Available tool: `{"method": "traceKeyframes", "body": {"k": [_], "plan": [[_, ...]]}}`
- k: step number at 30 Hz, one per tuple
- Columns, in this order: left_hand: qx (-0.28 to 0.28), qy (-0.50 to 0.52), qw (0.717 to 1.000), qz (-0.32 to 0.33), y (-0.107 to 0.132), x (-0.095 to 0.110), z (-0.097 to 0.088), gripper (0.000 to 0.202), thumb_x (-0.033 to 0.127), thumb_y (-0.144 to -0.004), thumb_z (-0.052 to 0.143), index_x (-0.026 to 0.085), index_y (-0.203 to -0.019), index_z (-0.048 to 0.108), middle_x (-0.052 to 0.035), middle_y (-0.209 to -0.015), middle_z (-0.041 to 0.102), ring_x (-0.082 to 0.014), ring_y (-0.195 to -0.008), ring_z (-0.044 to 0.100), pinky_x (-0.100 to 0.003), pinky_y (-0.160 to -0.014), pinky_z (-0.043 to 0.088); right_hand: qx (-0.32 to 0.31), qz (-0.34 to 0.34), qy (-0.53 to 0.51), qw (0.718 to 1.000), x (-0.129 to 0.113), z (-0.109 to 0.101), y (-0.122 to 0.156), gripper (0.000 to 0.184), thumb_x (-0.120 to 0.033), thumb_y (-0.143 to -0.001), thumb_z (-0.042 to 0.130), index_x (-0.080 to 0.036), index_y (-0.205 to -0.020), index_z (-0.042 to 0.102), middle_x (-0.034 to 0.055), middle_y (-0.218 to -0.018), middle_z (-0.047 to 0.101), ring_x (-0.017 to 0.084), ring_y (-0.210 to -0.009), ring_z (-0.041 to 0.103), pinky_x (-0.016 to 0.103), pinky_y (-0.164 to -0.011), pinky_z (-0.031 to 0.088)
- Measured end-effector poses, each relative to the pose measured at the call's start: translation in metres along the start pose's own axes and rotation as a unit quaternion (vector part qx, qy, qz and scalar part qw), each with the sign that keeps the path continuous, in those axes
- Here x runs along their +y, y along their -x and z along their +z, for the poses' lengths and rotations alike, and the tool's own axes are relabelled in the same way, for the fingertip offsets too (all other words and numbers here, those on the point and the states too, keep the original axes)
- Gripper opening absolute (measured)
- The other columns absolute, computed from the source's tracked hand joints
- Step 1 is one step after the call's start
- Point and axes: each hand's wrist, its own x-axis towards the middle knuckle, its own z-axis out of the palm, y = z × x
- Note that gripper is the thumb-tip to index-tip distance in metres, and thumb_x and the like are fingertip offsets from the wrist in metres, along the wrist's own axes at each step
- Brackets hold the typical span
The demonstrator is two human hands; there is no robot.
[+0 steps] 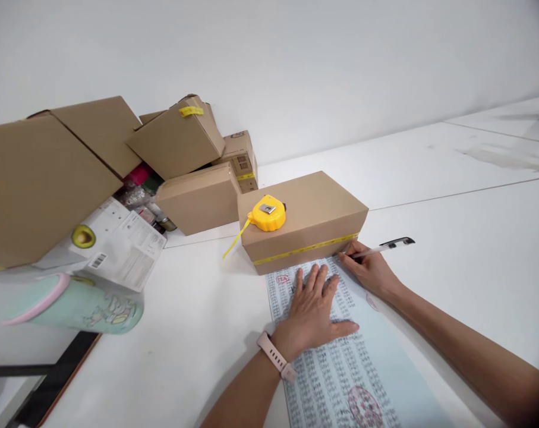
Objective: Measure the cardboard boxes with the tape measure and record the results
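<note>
A large light-blue sheet [412, 380], covered in columns of dark handwriting and red stamp marks, lies on the white table. My left hand [311, 306] rests flat on it with fingers spread; a pink band circles that wrist. In my right hand [369, 270] is a clear pen [383, 246] with a black clip, its tip at the sheet's top edge. Just beyond both hands sits a closed cardboard box [314, 205] with a yellow strip along its near side. On top of that box is a yellow tape measure [268, 214], its short end hanging over the left edge.
Several cardboard boxes [175, 142] are piled at the back left against the wall. Nearer stand a white carton [126, 244] with an avocado picture and a mint-green tumbler [100, 306] with a pink rim. A dark-edged frame [59, 368] lies at the lower left.
</note>
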Motion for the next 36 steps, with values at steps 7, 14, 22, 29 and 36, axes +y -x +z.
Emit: {"method": "traceKeyframes", "body": {"k": [7,14,22,29,36], "plan": [[-0.003,0.012,1.0,-0.003,0.0006,0.0016,-0.0032,0.09,0.074,-0.089,0.036,0.012,-0.153,0.022,-0.0168,-0.164,0.005,-0.0289,-0.151,-0.008,-0.06,-0.121,-0.002,0.002,0.009,0.005,1.0,-0.0026,-0.0008,0.0014,0.041,-0.056,-0.084,0.061,-0.023,-0.068,0.044,-0.0035,-0.061,0.042,0.013,-0.055,0.036,0.029,-0.051,0.031],[0.0,0.006,1.0,-0.002,0.0003,0.001,-0.0018,0.089,0.073,-0.089,0.04,0.015,-0.153,0.021,-0.0162,-0.165,0.007,-0.0293,-0.151,-0.007,-0.061,-0.121,-0.001,0.017,0.01,-0.004,1.0,-0.0058,-0.0012,0.0011,0.042,-0.058,-0.084,0.06,-0.023,-0.066,0.044,-0.0029,-0.062,0.043,0.013,-0.056,0.037,0.029,-0.051,0.032],[0.001,0.01,1.0,0.001,0.0012,0.0008,-0.002,0.088,0.072,-0.09,0.037,0.013,-0.153,0.021,-0.0167,-0.165,0.006,-0.029,-0.151,-0.007,-0.06,-0.121,-0.002,0.011,0.004,0.003,1.0,-0.0055,-0.0005,0.0004,0.04,-0.057,-0.085,0.059,-0.024,-0.068,0.045,-0.0032,-0.062,0.044,0.014,-0.056,0.037,0.03,-0.052,0.032],[0.002,0.006,1.0,0.0,0.0009,0.0001,-0.0009,0.091,0.075,-0.088,0.04,0.015,-0.154,0.02,-0.0158,-0.165,0.006,-0.0287,-0.151,-0.008,-0.06,-0.121,-0.002,0.005,0.004,0.007,1.0,-0.0031,-0.0013,0.0004,0.037,-0.052,-0.084,0.061,-0.024,-0.068,0.044,-0.0028,-0.062,0.045,0.014,-0.057,0.038,0.029,-0.053,0.033],[0.0,0.006,1.0,0.0,0.0005,-0.0005,-0.0004,0.093,0.075,-0.087,0.043,0.014,-0.154,0.02,-0.0156,-0.165,0.005,-0.0295,-0.151,-0.008,-0.061,-0.121,-0.002,0.014,0.009,0.001,1.0,-0.0029,-0.0015,0.0004,0.035,-0.05,-0.085,0.061,-0.023,-0.068,0.046,-0.0021,-0.064,0.046,0.014,-0.058,0.039,0.029,-0.053,0.033]]}}
